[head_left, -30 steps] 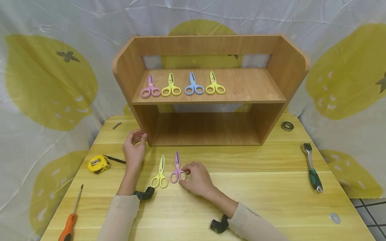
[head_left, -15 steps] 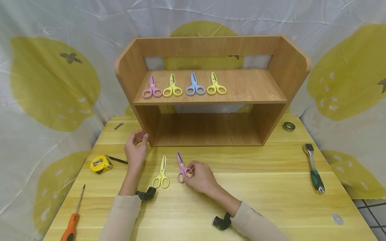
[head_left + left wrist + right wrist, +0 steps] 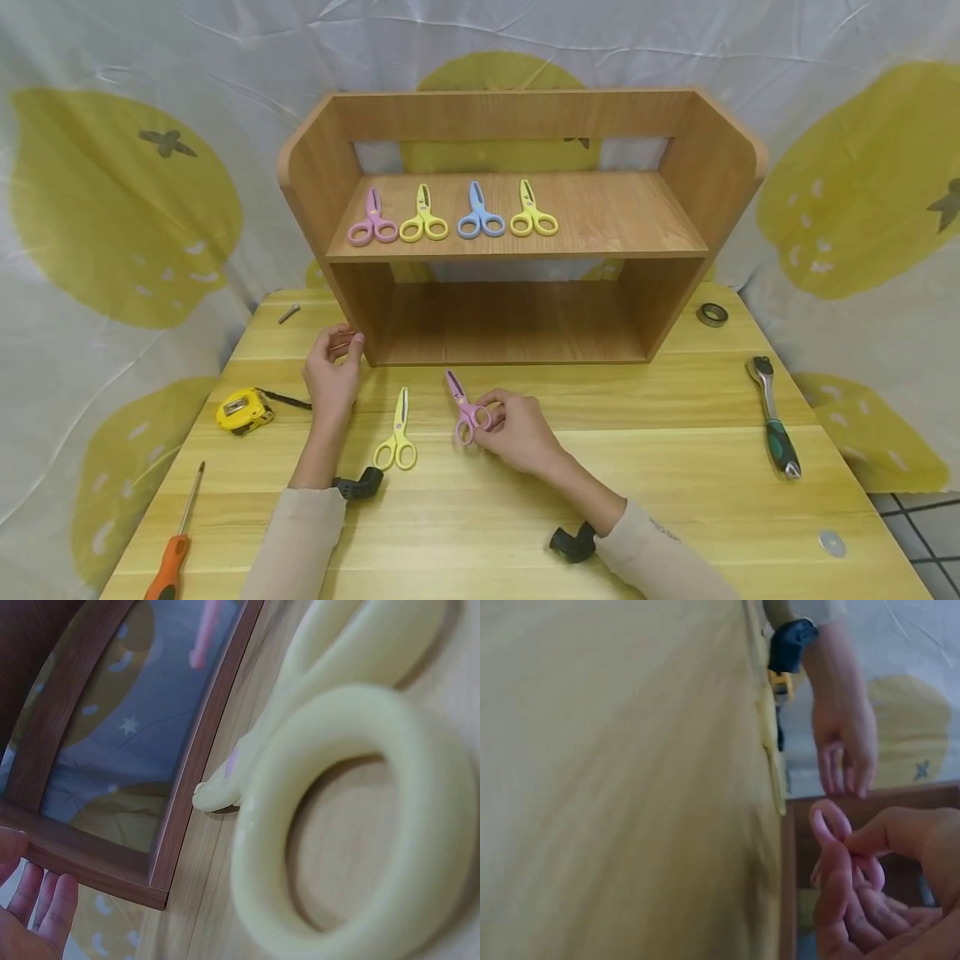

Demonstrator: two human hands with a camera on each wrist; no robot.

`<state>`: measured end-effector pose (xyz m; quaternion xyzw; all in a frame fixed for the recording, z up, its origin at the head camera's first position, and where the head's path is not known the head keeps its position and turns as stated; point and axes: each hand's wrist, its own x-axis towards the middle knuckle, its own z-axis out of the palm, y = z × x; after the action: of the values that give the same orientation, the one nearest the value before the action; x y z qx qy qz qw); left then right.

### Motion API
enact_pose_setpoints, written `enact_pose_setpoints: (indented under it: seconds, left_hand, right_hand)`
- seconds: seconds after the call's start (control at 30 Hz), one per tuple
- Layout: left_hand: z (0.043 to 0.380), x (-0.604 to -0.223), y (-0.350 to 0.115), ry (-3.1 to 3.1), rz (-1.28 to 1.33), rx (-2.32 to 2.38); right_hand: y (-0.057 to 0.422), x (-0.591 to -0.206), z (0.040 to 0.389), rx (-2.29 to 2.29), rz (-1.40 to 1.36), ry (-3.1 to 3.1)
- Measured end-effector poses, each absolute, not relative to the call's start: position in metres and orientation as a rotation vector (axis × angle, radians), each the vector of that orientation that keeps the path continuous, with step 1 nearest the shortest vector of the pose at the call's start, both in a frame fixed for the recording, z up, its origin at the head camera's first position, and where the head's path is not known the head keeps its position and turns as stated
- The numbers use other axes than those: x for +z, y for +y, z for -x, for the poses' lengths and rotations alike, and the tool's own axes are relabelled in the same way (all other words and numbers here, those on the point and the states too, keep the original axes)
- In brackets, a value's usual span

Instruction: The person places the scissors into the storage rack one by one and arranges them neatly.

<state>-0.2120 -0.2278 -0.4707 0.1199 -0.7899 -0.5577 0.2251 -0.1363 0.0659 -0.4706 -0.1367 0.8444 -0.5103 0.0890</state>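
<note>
My right hand (image 3: 521,432) pinches one handle loop of the pink-purple scissors (image 3: 467,410), whose blades point away toward the shelf. In the right wrist view, the scissors' loops (image 3: 830,819) sit between thumb and fingers, above the tabletop. My left hand (image 3: 332,373) is at the left side panel of the wooden shelf (image 3: 517,255), its fingers loosely bent and its fingertips at the panel's edge (image 3: 97,874). Yellow scissors (image 3: 397,433) lie on the table between the hands. On the upper board rest pink scissors (image 3: 372,218), yellow scissors (image 3: 424,215), blue scissors (image 3: 479,212) and more yellow scissors (image 3: 532,210).
To the left are a yellow tape measure (image 3: 244,411), an orange-handled screwdriver (image 3: 174,550) and a bolt (image 3: 288,313). To the right lie a bearing ring (image 3: 712,314), a ratchet wrench (image 3: 776,421) and a metal disc (image 3: 832,543). A lemon-print curtain (image 3: 127,208) surrounds the table.
My right hand has picked up the pink-purple scissors from the table and moved them rightward and slightly away, tilting them. The left hand stays at the shelf's side.
</note>
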Motion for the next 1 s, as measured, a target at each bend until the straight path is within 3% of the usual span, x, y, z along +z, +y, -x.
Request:
enact_pose_setpoints:
  seconds: [0.7, 1.0]
  left_hand:
    - [0.212, -0.471, -0.228, -2.191, -0.325, -1.535]
    - [0.212, -0.471, -0.228, -2.17, -0.324, -1.534]
  right_hand:
    - [0.145, -0.353, 0.129, -1.889, 0.659, 2.643]
    - [0.18, -0.303, 0.161, -1.892, 0.504, 2.859]
